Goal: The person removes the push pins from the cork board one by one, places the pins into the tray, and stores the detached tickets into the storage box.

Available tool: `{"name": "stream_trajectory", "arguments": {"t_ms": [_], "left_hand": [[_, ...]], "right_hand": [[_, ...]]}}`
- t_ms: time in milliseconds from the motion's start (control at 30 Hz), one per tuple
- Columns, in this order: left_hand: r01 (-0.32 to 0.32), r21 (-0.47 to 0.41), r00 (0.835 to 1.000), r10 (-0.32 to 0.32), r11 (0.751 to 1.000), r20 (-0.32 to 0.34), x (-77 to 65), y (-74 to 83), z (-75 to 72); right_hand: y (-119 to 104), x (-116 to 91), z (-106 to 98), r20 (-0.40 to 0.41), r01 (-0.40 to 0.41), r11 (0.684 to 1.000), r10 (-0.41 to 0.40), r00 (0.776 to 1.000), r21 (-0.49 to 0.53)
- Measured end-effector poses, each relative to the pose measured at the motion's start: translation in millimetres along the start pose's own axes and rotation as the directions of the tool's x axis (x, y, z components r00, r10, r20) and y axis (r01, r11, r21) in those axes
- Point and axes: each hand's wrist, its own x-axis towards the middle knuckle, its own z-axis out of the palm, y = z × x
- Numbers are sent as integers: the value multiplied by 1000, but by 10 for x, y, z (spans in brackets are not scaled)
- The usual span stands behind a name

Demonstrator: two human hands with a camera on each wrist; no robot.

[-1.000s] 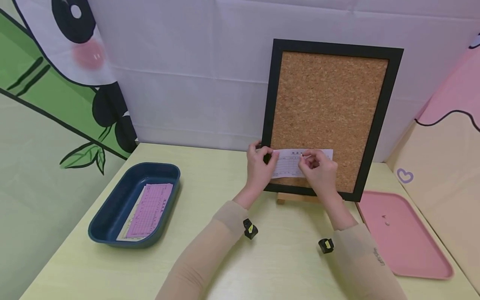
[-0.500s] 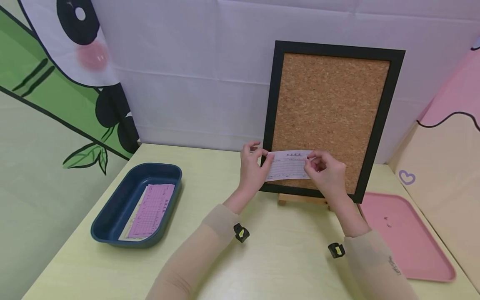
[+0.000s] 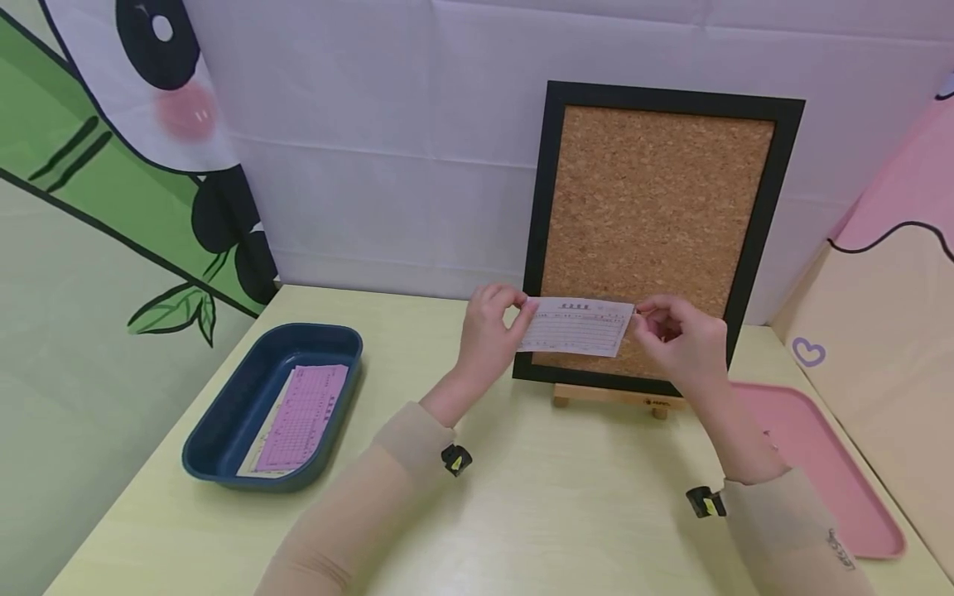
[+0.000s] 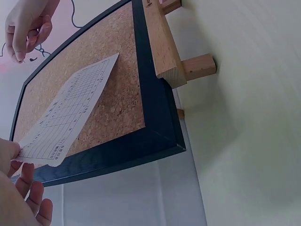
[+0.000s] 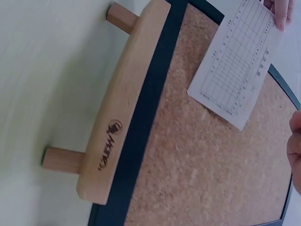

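Right now, from the head view, my left hand (image 3: pixel 488 335) pinches the left edge of a small white printed paper slip (image 3: pixel 575 326), holding it in front of the lower part of the black-framed cork board (image 3: pixel 659 207). My right hand (image 3: pixel 681 339) sits just right of the slip with fingers curled and thumb meeting fingertips; whether it grips a pin I cannot tell, as anything there is too small to see. Well left of my left hand lies a dark blue plastic tray (image 3: pixel 224 418) with a pink printed form (image 3: pixel 301 418) in it; right of my right hand lies a flat pink tray (image 3: pixel 835 472) on the pale yellow desk (image 3: pixel 566 505).

Seen from the left wrist, the slip (image 4: pixel 70 113) hangs from my fingertips (image 4: pixel 9 153) by one edge and slants across the cork (image 4: pixel 117 101), its far end free. My right hand (image 4: pixel 26 26) is apart from it.

Seen from the right wrist, the slip (image 5: pixel 237 70) lies over the cork (image 5: pixel 211 160) above the light wooden easel stand (image 5: pixel 122 117).

Held at one edge only, I judge the slip could droop, twist or slide from my pinch. Pressing on the board could tip it back on its stand.
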Motion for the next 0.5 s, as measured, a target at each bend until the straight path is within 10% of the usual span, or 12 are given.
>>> {"name": "stream_trajectory", "arguments": {"t_ms": [500], "left_hand": [[-203,98,978,207,974,-35,40,150,-370]], "right_hand": [[-53,19,-394,-7,56,997,-57,998,-43]]}}
